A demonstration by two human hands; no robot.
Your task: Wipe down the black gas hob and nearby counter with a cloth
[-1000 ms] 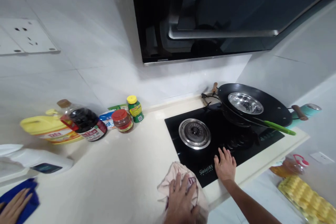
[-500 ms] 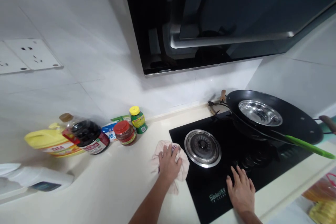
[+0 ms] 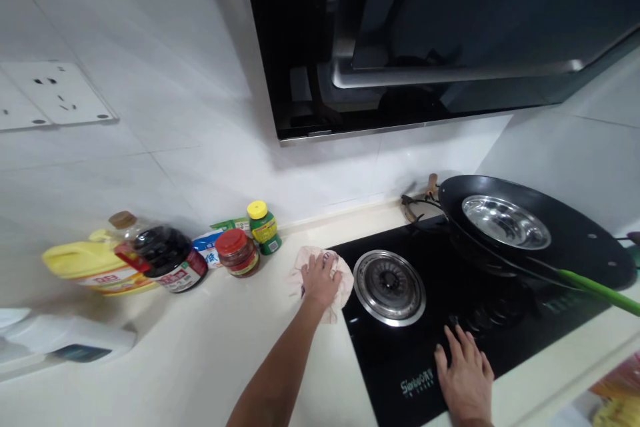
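Note:
My left hand (image 3: 320,280) presses on a pale pink cloth (image 3: 301,265) on the white counter, its fingers bent over the fabric. The cloth lies bunched at the left edge of the black gas stove (image 3: 365,353), beside the round metal burner (image 3: 389,287). Resting on the glass near the stove's front edge, my right hand (image 3: 465,373) is open, fingers apart, with nothing in it. A red-lidded jar (image 3: 238,253) and a green bottle with a yellow cap (image 3: 264,228) stand just left of the cloth.
A black wok (image 3: 575,233) holding a steel bowl (image 3: 505,221) and a green-handled utensil (image 3: 597,288) sits on the right burner. Along the wall are a dark sauce bottle (image 3: 170,260), a yellow jug (image 3: 95,267) and a white bottle (image 3: 85,337). The range hood (image 3: 425,93) hangs above.
My left hand and the cloth have slid back toward the wall along the stove's left edge. The right hand stays on the stove front. The view has shifted slightly.

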